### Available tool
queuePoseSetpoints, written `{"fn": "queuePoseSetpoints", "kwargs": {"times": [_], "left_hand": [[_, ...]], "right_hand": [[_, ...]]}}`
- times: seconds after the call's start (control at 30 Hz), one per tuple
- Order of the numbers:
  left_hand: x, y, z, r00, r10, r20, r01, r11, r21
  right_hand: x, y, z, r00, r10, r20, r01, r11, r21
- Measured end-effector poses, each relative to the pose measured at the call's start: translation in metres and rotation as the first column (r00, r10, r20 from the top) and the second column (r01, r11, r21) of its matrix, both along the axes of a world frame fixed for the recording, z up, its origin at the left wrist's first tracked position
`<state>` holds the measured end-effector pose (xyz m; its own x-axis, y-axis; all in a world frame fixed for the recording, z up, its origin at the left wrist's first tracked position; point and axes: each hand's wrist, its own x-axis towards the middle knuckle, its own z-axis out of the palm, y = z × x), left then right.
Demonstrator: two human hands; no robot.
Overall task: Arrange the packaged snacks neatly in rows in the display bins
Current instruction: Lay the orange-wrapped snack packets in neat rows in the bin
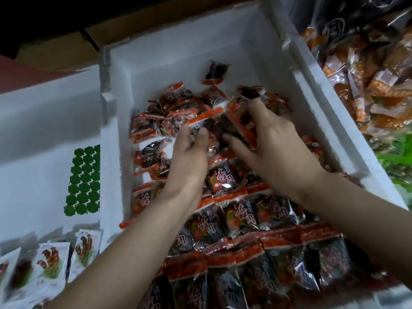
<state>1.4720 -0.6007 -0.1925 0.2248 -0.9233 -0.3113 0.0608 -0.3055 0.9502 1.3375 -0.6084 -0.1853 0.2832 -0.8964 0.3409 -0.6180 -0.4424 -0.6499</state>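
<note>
The near rows (pixel 245 212) lie tidy in the bin (pixel 178 41), while the left hand (pixel 189 161) and right hand (pixel 269 150) pinch packets (pixel 239 108) from the jumbled far heap (pixel 153 123).

Glossy plastic snack pkts (pixel 239 216), matt rough foam bin (pixel 200 47)

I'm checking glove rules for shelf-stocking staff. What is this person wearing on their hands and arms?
Nothing that shows. The left hand and the right hand are bare, with no gloves. No watch or bracelet sits at either wrist, and no ring is on the fingers in view. The left forearm and the right forearm are uncovered down to the picture's edge, so no sleeve appears.
</note>
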Motion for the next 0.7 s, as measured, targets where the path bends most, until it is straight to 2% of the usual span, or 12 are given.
{"fn": "queuePoseSetpoints", "kwargs": {"times": [0.1, 0.27, 0.33, 0.4, 0.47, 0.57, 0.7], "left_hand": [[-0.015, 0.019, 0.007, 0.992, -0.024, -0.124, 0.024, 1.000, -0.002], [-0.031, 0.037, 0.014, 0.927, -0.172, -0.333, 0.188, 0.982, 0.016], [-0.037, 0.043, 0.017, 0.940, -0.212, -0.268, 0.227, 0.974, 0.025], [-0.041, 0.049, 0.017, 0.960, -0.262, -0.101, 0.265, 0.964, 0.023], [-0.041, 0.054, 0.016, 0.970, -0.242, 0.034, 0.241, 0.970, 0.018], [-0.037, 0.063, 0.011, 0.964, -0.241, 0.116, 0.240, 0.971, 0.016], [-0.038, 0.070, 0.010, 0.942, -0.297, 0.159, 0.285, 0.954, 0.092]], "right_hand": [[-0.003, 0.021, 0.002, 0.999, 0.037, 0.014, -0.038, 0.996, 0.086], [-0.019, 0.044, -0.002, 0.999, -0.009, 0.045, -0.003, 0.966, 0.257], [-0.028, 0.052, -0.005, 0.999, 0.036, -0.004, -0.033, 0.948, 0.316], [-0.033, 0.062, -0.003, 0.990, 0.139, -0.026, -0.121, 0.927, 0.356], [-0.038, 0.070, 0.000, 0.979, 0.205, 0.017, -0.196, 0.903, 0.383], [-0.050, 0.074, 0.002, 0.980, 0.119, 0.157, -0.181, 0.858, 0.481], [-0.066, 0.076, -0.001, 0.986, -0.010, 0.166, -0.062, 0.904, 0.423]]}}
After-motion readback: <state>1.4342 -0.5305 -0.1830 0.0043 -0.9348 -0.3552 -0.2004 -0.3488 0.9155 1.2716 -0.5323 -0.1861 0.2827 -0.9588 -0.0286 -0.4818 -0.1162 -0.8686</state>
